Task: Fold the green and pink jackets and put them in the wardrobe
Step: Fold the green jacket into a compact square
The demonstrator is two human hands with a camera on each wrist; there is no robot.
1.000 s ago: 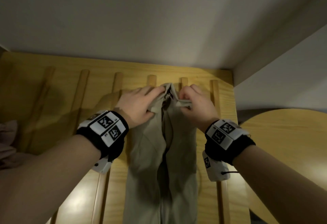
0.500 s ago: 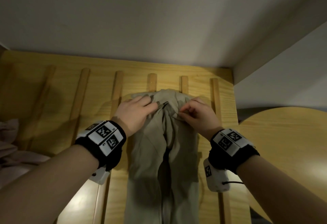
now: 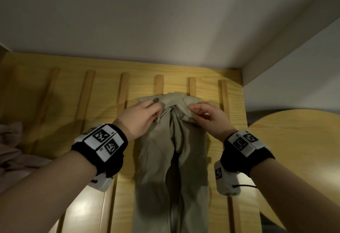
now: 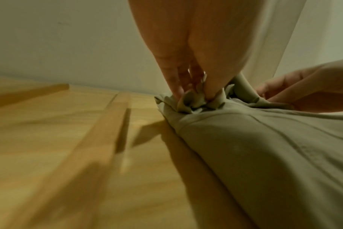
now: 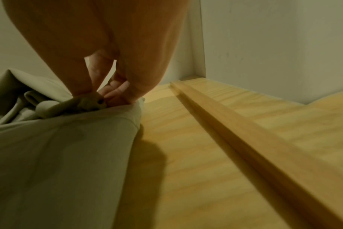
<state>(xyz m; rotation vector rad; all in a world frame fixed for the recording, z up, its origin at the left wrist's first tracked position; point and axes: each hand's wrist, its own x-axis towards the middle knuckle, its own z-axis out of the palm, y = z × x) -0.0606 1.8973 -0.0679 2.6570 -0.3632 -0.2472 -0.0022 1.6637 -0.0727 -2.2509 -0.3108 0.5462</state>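
Observation:
The pale green jacket [image 3: 171, 168] lies lengthwise on a wooden slatted surface [image 3: 103, 85], its collar end toward the wall. My left hand [image 3: 141, 116] pinches bunched fabric at the collar's left side, as the left wrist view shows around the left hand [image 4: 192, 96]. My right hand [image 3: 204, 116] pinches the collar's right side; in the right wrist view the right hand [image 5: 112, 96] has its fingertips curled on a fold of the jacket [image 5: 59, 147]. The jacket [image 4: 274, 147] fills the right of the left wrist view. A bit of the pink jacket [image 3: 11, 151] shows at the far left.
A white wall [image 3: 147, 20] rises just behind the slatted surface, with a white corner post [image 3: 287, 44] at the right. A rounded wooden panel [image 3: 298, 149] stands to the right. Raised wooden slats [image 5: 245, 131] run beside the jacket.
Both hands have drawn back toward me a little with the collar, and the jacket's top now lies folded flatter on the slats. The fingers pinch lower on the fabric.

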